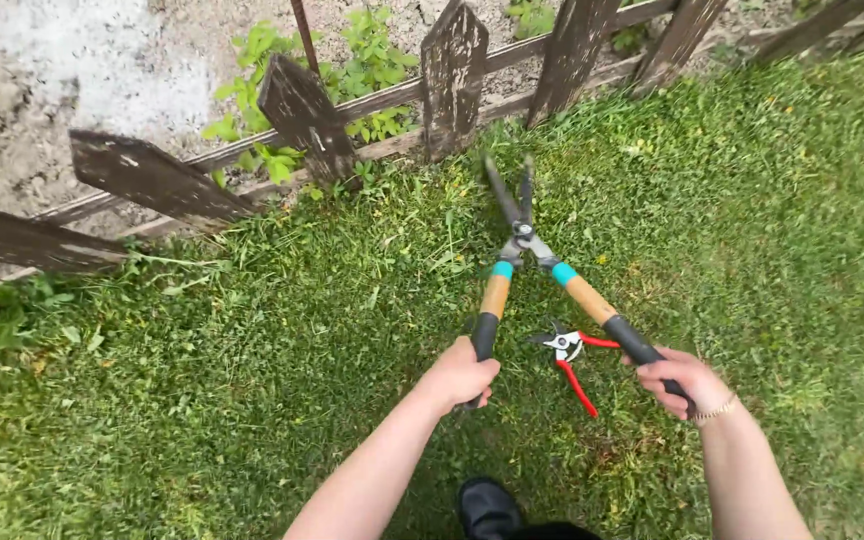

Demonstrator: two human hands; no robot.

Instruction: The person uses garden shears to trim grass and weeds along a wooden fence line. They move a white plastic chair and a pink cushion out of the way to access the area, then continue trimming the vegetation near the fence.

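Note:
I hold a pair of hedge shears (524,240) with wooden handles, teal collars and black grips. My left hand (459,375) is closed around the left grip, and my right hand (685,382), with a thin bracelet at the wrist, is closed around the right grip. The handles are spread apart. The dark blades point away from me toward the base of a weathered wooden picket fence (452,75) and stand slightly parted over the grass. A small red-handled pruner (574,358) lies on the grass between my hands.
Long green grass (252,380) covers the ground. The leaning fence runs from left to upper right, with leafy plants (362,70) and bare soil (72,80) behind it. My dark shoe (488,508) shows at the bottom.

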